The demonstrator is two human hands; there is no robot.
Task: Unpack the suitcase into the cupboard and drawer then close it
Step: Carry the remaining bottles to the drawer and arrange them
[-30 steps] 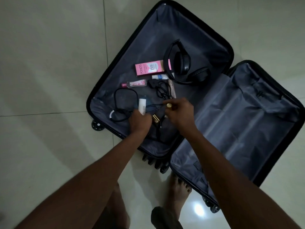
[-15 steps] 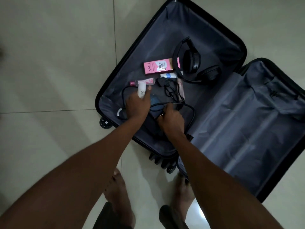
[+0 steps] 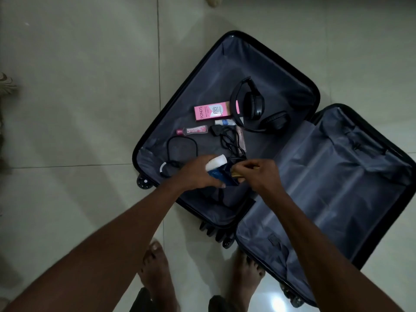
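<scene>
Black hard-shell suitcase (image 3: 371,176) lies splayed open on the pale tiled floor (image 3: 78,109), grey lining showing, left hand (image 3: 200,174) gripping a white tube (image 3: 216,163), right hand (image 3: 261,174) pinching a small gold item (image 3: 236,174).

1. The floor (image 3: 78,97) is laid with large, pale, glossy tiles of a greenish-cream tint.
2. Thin dark grout lines (image 3: 158,64) cross it: one runs from near to far left of centre, another runs left to right at mid-height on the left.
3. The room is dim, and soft shadows spread over the tiles on the left.
4. A bright spot of reflected light (image 3: 278,302) shines on the near tiles, right of centre.
5. A pale blurred object (image 3: 212,0) sits at the far edge; I cannot tell what it is.
6. Another pale shape (image 3: 5,83) shows at the left edge, too cut off to identify.
</scene>
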